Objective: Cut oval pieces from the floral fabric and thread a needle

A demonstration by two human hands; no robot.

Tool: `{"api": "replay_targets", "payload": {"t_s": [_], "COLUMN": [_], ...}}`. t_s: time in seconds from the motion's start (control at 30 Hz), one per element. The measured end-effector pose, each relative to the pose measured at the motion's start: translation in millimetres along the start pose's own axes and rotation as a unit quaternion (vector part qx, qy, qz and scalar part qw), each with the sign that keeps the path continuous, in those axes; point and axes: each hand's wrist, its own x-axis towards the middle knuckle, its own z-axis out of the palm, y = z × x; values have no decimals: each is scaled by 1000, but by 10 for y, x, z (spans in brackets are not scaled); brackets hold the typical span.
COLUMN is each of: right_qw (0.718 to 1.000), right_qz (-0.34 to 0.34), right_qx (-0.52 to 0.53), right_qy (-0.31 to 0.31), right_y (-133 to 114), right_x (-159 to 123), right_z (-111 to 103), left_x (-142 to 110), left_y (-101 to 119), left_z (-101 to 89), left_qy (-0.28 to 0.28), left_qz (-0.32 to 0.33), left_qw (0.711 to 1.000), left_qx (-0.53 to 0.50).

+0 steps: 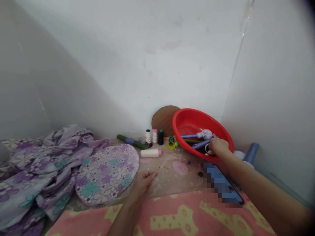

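Observation:
My left hand [145,180] is closed over the work surface, thumb against curled fingers; whatever it may pinch is too small to make out. Beside it lies a round, flower-printed fabric piece [108,173] in lilac, white and teal. My right hand [219,146] reaches into a tilted red plastic basin [180,139], its fingers closed at a white ring-shaped thing [208,149]; what they grip is partly hidden. Also in the basin are purple fabric-wrapped sticks [200,144], one topped with a gathered whitish bundle [205,134].
Thread spools [155,136] stand by the wall near a brown cardboard disc [163,121]. A cream spool [150,153] and a green roll [131,142] lie in front. Crumpled floral cloth [46,173] fills the left. A phone [225,185] lies below the basin, near pink-yellow cloth [172,216].

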Motion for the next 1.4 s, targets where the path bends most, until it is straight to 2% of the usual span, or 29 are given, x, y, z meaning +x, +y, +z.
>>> {"api": "replay_targets", "payload": {"t_s": [0.13, 0.23, 0.33, 0.43, 0.53, 0.63, 0.77, 0.9, 1.0, 1.23, 1.4], "right_qw": [998, 976, 924, 878, 843, 823, 821, 809, 809, 861, 874], "right_qz": [-58, -189, -231, -241, -231, -249, -264, -226, -216, -255, -238], "right_qx": [-20, 106, 294, 384, 436, 460, 462, 482, 480, 394, 380], "right_qy": [21, 21, -82, -156, -215, -224, -206, -250, -263, -195, -185], "right_y": [-403, -743, -1001, -1144, -1196, -1204, -1223, -1254, -1248, -1191, -1176], "right_x": [-265, -682, -1197, -1630, -1877, -1962, -1956, -1923, -1902, -1905, -1913], "right_z": [-95, -48, 142, 373, 524, 589, 691, 806, 800, 750, 784], "left_x": [-36, -60, -72, -74, -71, -71, -78, -101, -115, -85, -45], "left_y": [65, 114, 137, 135, 126, 127, 150, 182, 183, 103, 35], "left_z": [16, 35, 36, 13, -12, -21, 5, 62, 100, 117, 84], "left_qy": [-13, -24, -32, -46, -54, -53, -56, -65, -73, -77, -63], "left_qz": [4, 0, -3, -14, -28, -41, -60, -67, -75, -90, -61], "left_qw": [1000, 1000, 999, 998, 998, 997, 996, 996, 994, 992, 996], "left_qx": [-5, -10, -22, -31, -33, -34, -26, -17, -18, -32, 5]}}
